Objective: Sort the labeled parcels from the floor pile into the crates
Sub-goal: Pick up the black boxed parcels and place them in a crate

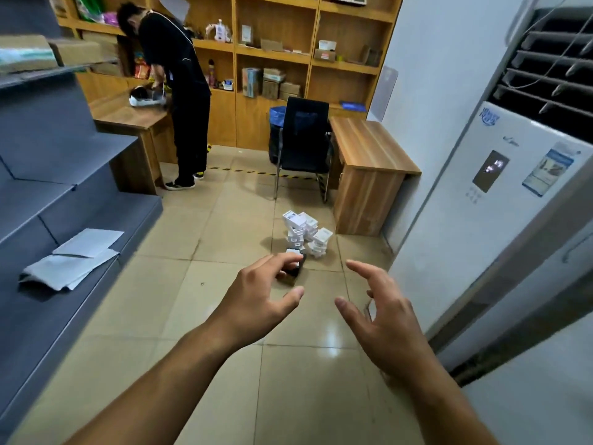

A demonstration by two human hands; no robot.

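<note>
The step in hand looks to be the approach to the pile. The sensible way is to get low and close first, then take one parcel at a time from the top or the near edge. Turn each label up so it can be read before choosing a crate. Pulling from the bottom would likely topple the loose heap.

The left hand [260, 293] and right hand [382, 319] are both held out in front, palms roughly facing each other. The fingers are spread and loosely curved, with the thumbs apart from them, and neither hand holds anything. The left fingers [282, 259] overlap a dark box [293, 273] in the view, but I judge the hand to be above it and not touching; depth is hard to read here. The right hand has only floor [224, 239] under it.

Just past the dark box lies the pile [305, 231] of small white parcels, heaped unevenly on the tiles. Several show printed labels, too small to read. The pile sits near the corner of a wooden desk [369, 146], with a black chair [303, 136] behind it. No crate is in view, so where the parcels go can't be told from here.

To the left stand grey shelves [64, 187] with papers [73, 258] on a low one. To the right is a tall white air conditioner [513, 187]. A person [179, 75] in black stands at a far counter.
</note>
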